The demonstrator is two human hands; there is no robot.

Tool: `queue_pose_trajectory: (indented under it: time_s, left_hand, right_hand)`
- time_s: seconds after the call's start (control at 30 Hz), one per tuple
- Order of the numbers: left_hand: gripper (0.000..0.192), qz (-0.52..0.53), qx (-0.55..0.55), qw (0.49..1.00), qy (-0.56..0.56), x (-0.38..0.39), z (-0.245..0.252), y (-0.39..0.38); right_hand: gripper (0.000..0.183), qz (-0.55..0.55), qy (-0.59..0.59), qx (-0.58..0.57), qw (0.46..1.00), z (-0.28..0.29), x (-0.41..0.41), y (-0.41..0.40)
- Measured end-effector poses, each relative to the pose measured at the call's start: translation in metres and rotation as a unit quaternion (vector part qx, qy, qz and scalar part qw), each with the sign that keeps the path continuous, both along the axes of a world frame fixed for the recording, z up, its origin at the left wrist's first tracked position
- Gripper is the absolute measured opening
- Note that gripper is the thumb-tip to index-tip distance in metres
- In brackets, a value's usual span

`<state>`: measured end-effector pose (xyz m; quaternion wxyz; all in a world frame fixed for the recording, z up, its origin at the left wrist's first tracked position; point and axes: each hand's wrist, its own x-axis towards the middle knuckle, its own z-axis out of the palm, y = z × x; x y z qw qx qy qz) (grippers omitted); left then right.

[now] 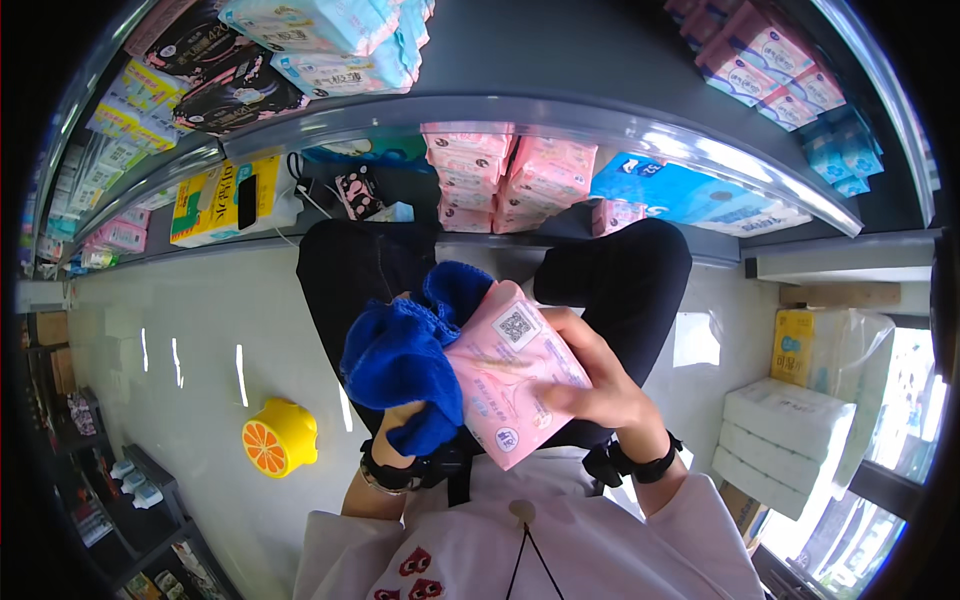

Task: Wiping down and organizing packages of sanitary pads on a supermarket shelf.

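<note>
A pink soft pack [517, 382], printed with a square code, is held over my lap. My right hand [607, 375] grips its right side, thumb on the near face and fingers behind the edge. A bunched blue cloth [405, 360] covers most of my left hand [403, 420] and touches the left side of the pack; the fingers under it are mostly hidden. Just beyond my knees, similar pink packs [469, 176] stand in stacks on the lower shelf.
The upper shelf [525, 45] juts out above the lower one. A yellow tissue pack [225, 202] with a dark phone on it is at the left, blue packs [675, 191] at the right. A yellow stool [281, 439] stands on the floor; white wrapped packs [784, 442] are stacked right.
</note>
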<state>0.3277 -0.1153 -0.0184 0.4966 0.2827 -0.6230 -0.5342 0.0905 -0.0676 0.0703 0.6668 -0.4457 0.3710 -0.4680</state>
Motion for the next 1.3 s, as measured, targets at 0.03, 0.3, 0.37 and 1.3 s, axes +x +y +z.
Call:
queue_pose_trajectory:
  time_s: [0.03, 0.3, 0.37, 1.3]
  left_hand:
    - [0.06, -0.035, 0.117, 0.992, 0.026, 0.0, 0.001, -0.002]
    - [0.053, 0.003, 0.233, 0.969, 0.079, 0.001, 0.01, 0.005]
    - [0.052, 0.019, 0.243, 0.966, 0.088, 0.011, 0.011, 0.007]
    - [0.033, 0.266, -0.26, 0.875, -0.311, -0.019, 0.07, -0.026]
  right_hand:
    - [0.073, -0.001, 0.0, 0.001, 1.0, -0.002, 0.003, 0.002]
    - [0.074, -0.053, -0.39, 0.31, 0.865, -0.01, 0.026, 0.016]
    - [0.074, -0.015, -0.492, 0.289, 0.821, -0.008, 0.022, 0.017]
    - [0.103, -0.12, -0.047, -0.206, 0.97, 0.027, 0.03, 0.01]
